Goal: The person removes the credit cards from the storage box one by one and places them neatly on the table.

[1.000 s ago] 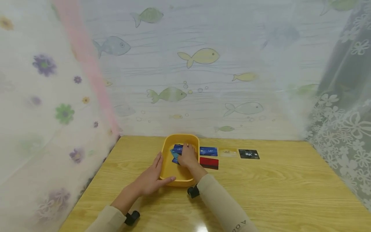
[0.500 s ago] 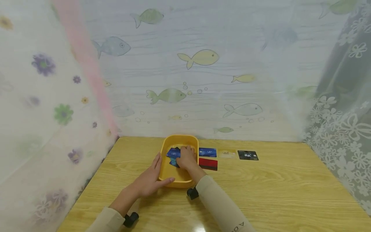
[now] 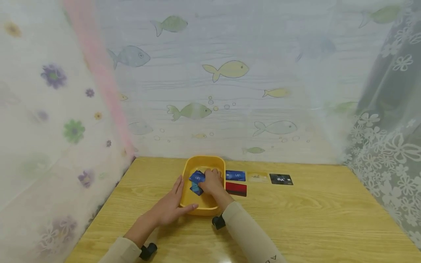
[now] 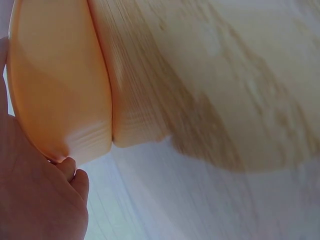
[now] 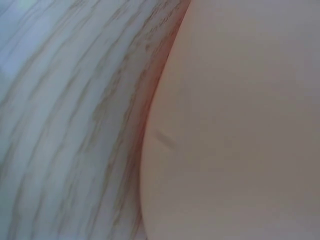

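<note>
A yellow plastic bin (image 3: 204, 201) stands at the back of the table. My left hand (image 3: 167, 206) rests against its near left corner, fingers straight along the outer wall, thumb over the front rim. In the left wrist view, that hand (image 4: 40, 200) lies at the edge of the bin (image 4: 60, 75). My right hand (image 3: 212, 182) reaches inside the bin with curled fingers, its thumb at a small heap of cards. A blue VIP card (image 3: 196, 177) lies over a teal-blue card (image 3: 196, 189); their right edges are hidden by the hand.
Right of the bin, a blue card (image 3: 235, 175), a gold card (image 3: 257, 177) and a black VIP card (image 3: 281, 179) form a row. Below the blue one lies a red card (image 3: 236, 189). A fish-print curtain (image 3: 227, 109) hangs behind the wooden table (image 3: 312, 219).
Inside the bin, the blue VIP card has turned and come out farther left from under my right hand, showing more of its face. My left hand stays at the bin's corner.
</note>
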`<state>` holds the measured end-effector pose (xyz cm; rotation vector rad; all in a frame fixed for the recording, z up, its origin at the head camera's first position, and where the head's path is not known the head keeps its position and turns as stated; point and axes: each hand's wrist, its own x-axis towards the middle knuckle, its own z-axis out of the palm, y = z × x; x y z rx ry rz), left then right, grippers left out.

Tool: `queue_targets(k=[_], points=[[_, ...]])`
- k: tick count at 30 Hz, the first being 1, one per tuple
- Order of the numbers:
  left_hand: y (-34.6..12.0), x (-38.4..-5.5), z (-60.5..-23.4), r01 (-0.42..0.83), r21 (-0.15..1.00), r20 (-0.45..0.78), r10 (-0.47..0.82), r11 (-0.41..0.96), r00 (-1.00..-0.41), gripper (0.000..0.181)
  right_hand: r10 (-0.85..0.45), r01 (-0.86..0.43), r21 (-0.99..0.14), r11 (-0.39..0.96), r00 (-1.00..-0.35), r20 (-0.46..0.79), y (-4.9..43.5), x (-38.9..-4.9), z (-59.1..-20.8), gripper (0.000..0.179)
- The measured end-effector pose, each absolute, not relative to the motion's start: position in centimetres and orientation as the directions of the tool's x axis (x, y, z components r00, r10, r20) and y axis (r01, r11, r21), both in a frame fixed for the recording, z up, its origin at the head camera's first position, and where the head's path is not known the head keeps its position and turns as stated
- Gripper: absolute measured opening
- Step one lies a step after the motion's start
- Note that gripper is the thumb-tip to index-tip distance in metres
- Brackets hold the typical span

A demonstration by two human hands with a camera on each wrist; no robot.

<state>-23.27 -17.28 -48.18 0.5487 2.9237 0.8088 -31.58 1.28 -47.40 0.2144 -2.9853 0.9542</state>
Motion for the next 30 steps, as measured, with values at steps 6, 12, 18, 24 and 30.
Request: queue_targets(k=[6,12,18,24,30], points=[[-17.4,-23.0,-48.4,0.318,0.506,0.029,0.353,0.802,-0.935,0.109,-0.131,-0.141,-0.578,0.804,-0.99,0.059,1.1,-31.3,-47.8,0.051],[-17.3,-22.7,-48.1,0.309,0.508,0.017,0.35,0.804,-0.937,0.109,-0.156,-0.182,-0.578,0.796,-0.983,0.095,1.0,-31.3,-47.9,0.053],[-17.3,-22.6,-47.9,0.307,0.503,0.011,0.349,0.808,-0.937,0.109,-0.194,-0.223,-0.67,0.708,-0.974,0.12,1.0,-31.1,-47.5,0.044],[-17.3,-22.6,-47.6,0.301,0.503,0.008,0.344,0.81,-0.939,0.109,-0.211,-0.303,-0.715,0.63,-0.953,0.218,1.0,-31.1,-47.0,0.036],[-17.4,-22.6,-47.2,0.31,0.496,0.014,0.349,0.811,-0.937,0.109,-0.188,-0.334,-0.716,0.613,-0.942,0.279,1.0,-31.4,-46.7,0.034]])
